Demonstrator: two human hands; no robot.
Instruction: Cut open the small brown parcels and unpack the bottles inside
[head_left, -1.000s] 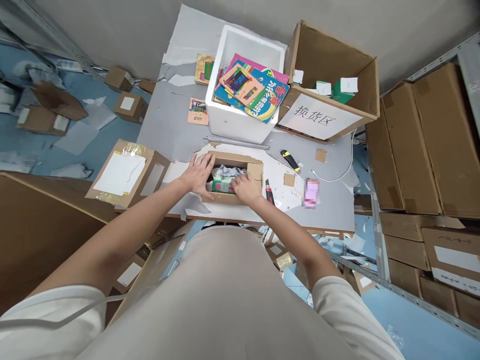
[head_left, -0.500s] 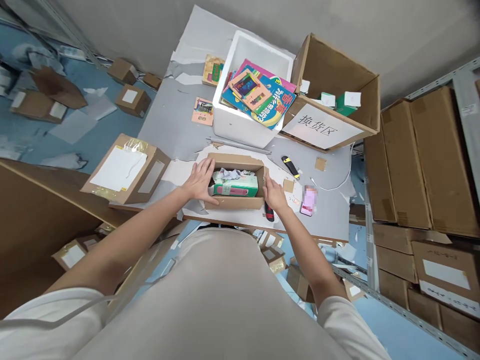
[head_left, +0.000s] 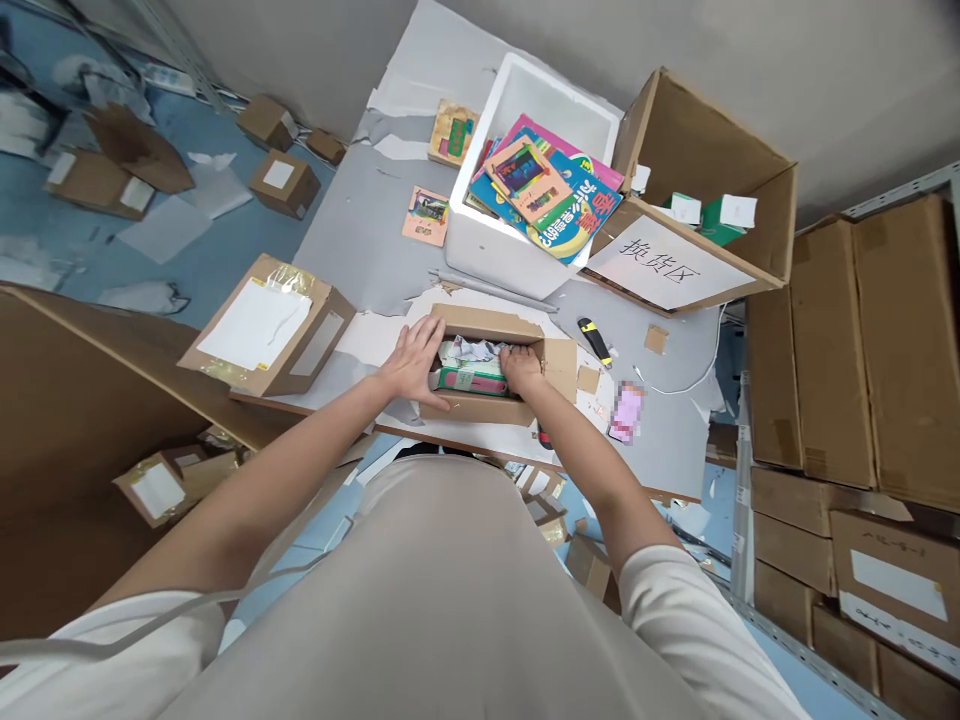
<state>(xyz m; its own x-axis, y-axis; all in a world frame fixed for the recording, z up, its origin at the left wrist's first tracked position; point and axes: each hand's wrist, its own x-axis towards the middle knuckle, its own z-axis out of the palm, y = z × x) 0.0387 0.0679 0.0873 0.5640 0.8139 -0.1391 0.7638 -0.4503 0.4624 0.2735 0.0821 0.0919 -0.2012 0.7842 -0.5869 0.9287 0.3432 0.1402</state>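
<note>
A small open cardboard box [head_left: 480,408] lies near the table's front edge, its right flap [head_left: 561,366] folded outward. Inside it sits a green-and-white box [head_left: 469,380] with crumpled paper [head_left: 474,349] on top. Spread across the cardboard box's left end, my left hand [head_left: 412,360] grips it with the thumb along the near side. My right hand [head_left: 521,370] reaches in from the right, fingers closed over the right end of the green-and-white box; the fingertips are partly hidden. Under my right wrist a red-and-black cutter [head_left: 544,438] shows in part.
Behind stand a white foam box [head_left: 487,245] of books and a large carton [head_left: 757,265] with green boxes. A yellow-and-black cutter [head_left: 595,341], a phone [head_left: 625,412] and a cable [head_left: 679,377] lie right. A taped carton [head_left: 319,345] stands left; shelving [head_left: 742,520] holds cartons at right.
My right hand has moved left from the box's right end into the box, and the right flap now lies outward. My left hand keeps its place. The view has shifted slightly.
</note>
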